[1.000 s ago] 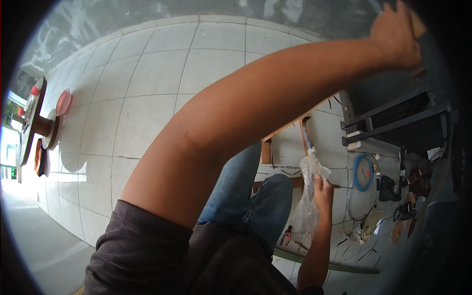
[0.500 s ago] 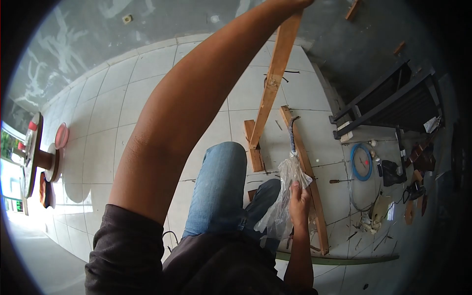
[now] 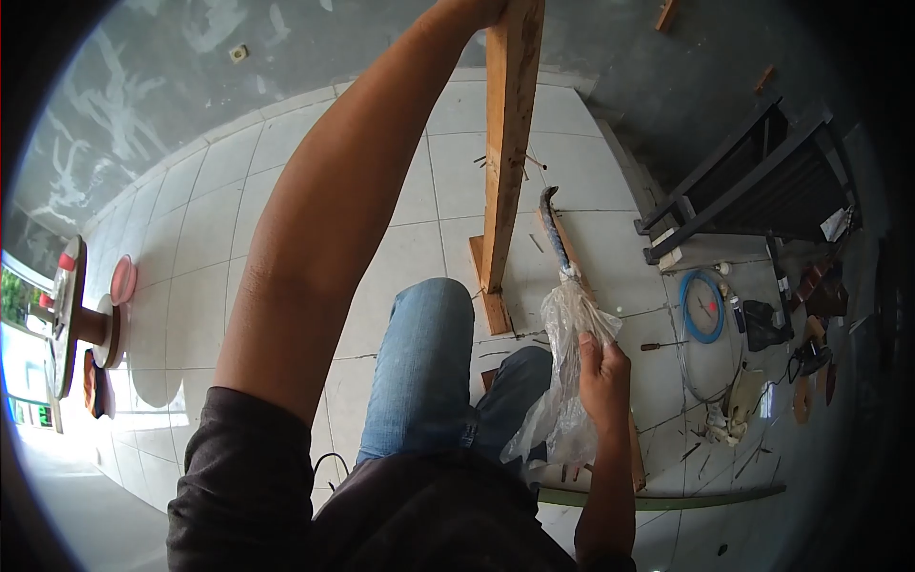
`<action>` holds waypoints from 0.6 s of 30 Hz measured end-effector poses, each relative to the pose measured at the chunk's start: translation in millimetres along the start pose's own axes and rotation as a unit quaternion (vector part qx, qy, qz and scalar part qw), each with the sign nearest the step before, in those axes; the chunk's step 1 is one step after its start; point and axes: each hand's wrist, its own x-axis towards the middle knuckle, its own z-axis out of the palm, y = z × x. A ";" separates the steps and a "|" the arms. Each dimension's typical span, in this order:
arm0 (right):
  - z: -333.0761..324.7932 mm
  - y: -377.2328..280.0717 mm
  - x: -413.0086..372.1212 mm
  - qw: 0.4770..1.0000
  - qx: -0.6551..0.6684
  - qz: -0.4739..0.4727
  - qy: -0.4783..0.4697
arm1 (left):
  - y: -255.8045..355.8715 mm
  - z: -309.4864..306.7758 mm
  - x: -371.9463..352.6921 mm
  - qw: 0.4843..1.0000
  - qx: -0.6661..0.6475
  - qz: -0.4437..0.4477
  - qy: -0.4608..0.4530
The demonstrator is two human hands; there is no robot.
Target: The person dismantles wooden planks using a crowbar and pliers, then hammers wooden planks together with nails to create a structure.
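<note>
My left hand (image 3: 486, 11), partly cut off by the top edge, grips the upper part of an upright wooden beam (image 3: 502, 143). The beam's foot rests on a short wood block (image 3: 494, 313) on the floor, and nails stick out of its sides. In my right hand (image 3: 603, 377) is a crowbar (image 3: 555, 234), its hooked end pointing away from me. A clear plastic bag (image 3: 570, 324) is bunched around its lower part and hides the handle. Another long wooden beam (image 3: 637, 458) lies on the floor beneath the crowbar and my right hand.
A blue hose coil (image 3: 702, 307), a screwdriver (image 3: 660, 345) and scattered tools lie at right. Behind them stands a dark metal frame (image 3: 743, 186). A large spool (image 3: 69, 319) and a pink basin (image 3: 123, 279) are at left. A green strip (image 3: 667, 502) lies near my right forearm.
My left hand has shifted left with the beam's top, so the beam stands straighter. My right hand has moved slightly right, and the crowbar's hook now sits further left.
</note>
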 end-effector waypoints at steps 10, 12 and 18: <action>-20.3 -22.9 6.7 0.996 0.009 0.063 -0.068 | 17.1 11.0 -11.4 0.999 -0.026 -0.013 -0.022; -22.2 -26.6 7.7 0.996 0.009 0.059 -0.066 | 19.9 9.5 -12.2 0.997 -0.025 -0.027 -0.063; -24.7 -34.1 4.9 0.997 0.000 0.059 -0.057 | 8.8 27.1 -7.8 0.997 -0.069 0.020 -0.015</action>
